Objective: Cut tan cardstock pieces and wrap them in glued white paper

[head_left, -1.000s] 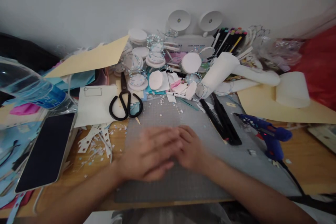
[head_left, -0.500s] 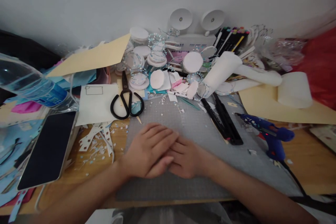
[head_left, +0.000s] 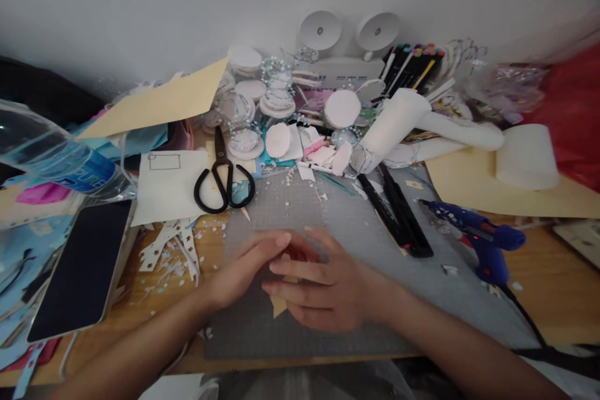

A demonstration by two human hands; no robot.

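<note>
My left hand (head_left: pixel 260 262) and my right hand (head_left: pixel 325 287) meet over the grey cutting mat (head_left: pixel 290 203). The right fingers are stretched out and apart, their tips close to the left palm. My left hand is tilted up, its thumb extended and its fingers loosely bent, partly hidden and slightly blurred. A small pale yellow paper piece (head_left: pixel 279 305) shows below and between the right fingers. Most of it is covered, and I cannot tell whether it lies on the mat or touches a hand. Black-handled scissors (head_left: pixel 225 181) lie beyond my left hand.
Right of my hands lie a black stapler-like tool (head_left: pixel 407 219) and a blue glue gun (head_left: pixel 482 237) with its cord. A phone (head_left: pixel 84 269), paper scraps (head_left: pixel 173 250) and a tilted water bottle (head_left: pixel 65 156) are at left. White discs (head_left: pixel 342 108) and foam shapes (head_left: pixel 394 125) crowd the back.
My hands were laid flat over each other, left on top. Now they have turned and parted somewhat, the right fingers are in front, and the yellow paper piece has come into sight.
</note>
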